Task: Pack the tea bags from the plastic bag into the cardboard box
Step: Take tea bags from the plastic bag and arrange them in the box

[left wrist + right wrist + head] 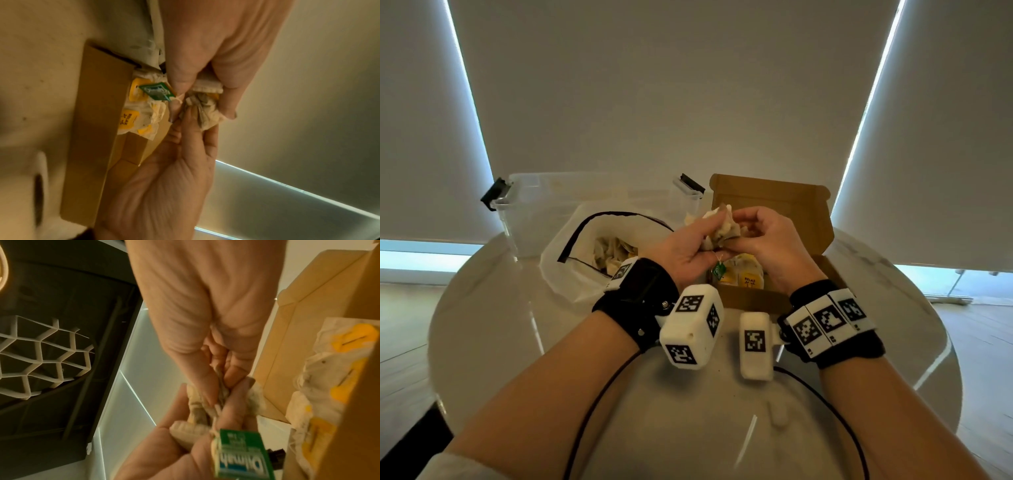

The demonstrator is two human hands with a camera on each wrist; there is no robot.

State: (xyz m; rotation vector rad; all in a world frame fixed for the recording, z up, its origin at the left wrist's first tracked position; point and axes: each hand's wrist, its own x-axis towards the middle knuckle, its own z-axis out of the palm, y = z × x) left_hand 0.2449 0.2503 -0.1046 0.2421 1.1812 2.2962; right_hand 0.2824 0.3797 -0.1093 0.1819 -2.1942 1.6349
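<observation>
Both hands meet above the open cardboard box point(750, 298), working on a crumpled bundle of tea bags point(722, 229). My left hand point(698, 236) grips the bundle from the left and my right hand point(750, 229) pinches it from the right. A green paper tag point(719, 271) dangles on a string below the bundle. In the left wrist view my left hand point(205, 100) pinches a white tea bag, with the green tag point(157, 91) beside the thumb. In the right wrist view my right hand point(220, 386) pinches into the bundle. Yellow-labelled tea bags point(748, 277) lie in the box.
A white plastic bag point(571, 274), open with more tea bags point(613, 250) inside, lies left of the box. Behind it stands a clear plastic container point(534, 202) with black latches. All rest on a round white table point(517, 325). The box lid point(774, 205) stands upright at the back.
</observation>
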